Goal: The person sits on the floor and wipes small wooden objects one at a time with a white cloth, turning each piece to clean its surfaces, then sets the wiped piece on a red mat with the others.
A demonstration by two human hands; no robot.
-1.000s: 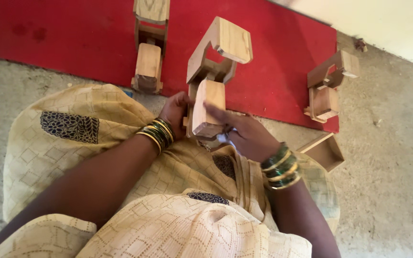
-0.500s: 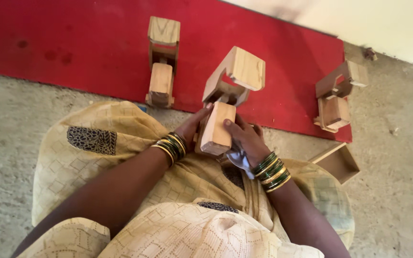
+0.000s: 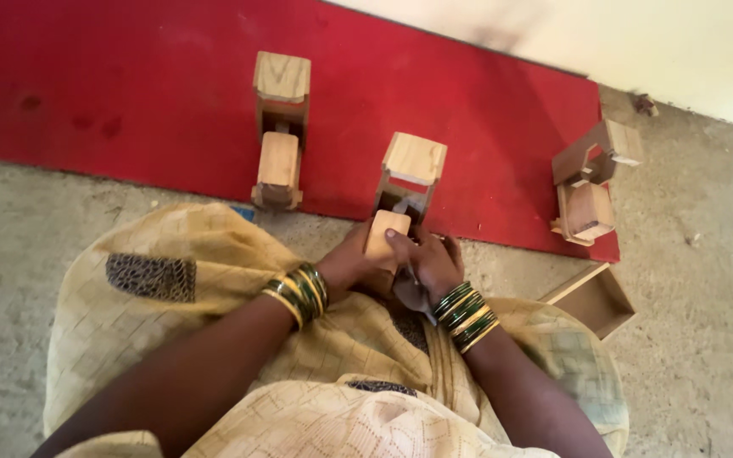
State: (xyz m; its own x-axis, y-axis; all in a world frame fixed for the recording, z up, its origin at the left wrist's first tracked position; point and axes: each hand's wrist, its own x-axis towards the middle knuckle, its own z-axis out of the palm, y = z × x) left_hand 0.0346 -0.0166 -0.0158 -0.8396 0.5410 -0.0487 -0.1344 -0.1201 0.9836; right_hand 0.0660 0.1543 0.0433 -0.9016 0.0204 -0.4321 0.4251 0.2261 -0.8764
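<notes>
The wooden toy piece [image 3: 402,191] stands at the near edge of the red mat [image 3: 129,93], in front of the person's lap. It is pale, unpainted wood with a light grain: a flat square block on top, a darker recessed frame under it, and a smaller block at the near end. The left hand [image 3: 348,265] is clasped around that near block from the left, and the right hand [image 3: 433,263] is clenched on it from the right, with fingers over its top face. A small grey cloth [image 3: 413,293] is tucked under the right hand; which hand pinches it cannot be told.

An open wooden box [image 3: 594,298] lies on the concrete floor [image 3: 706,280] to the right of the right wrist; its inside looks bare. It is the only container.

Three such wooden pieces are in view: the held one, a second wooden piece [image 3: 280,127] upright on the mat to the left, and a third wooden piece [image 3: 591,182] tipped askew at the mat's right end. Green and gold bangles [image 3: 299,293] ring both wrists. A cream patterned garment [image 3: 214,280] covers the lap.
</notes>
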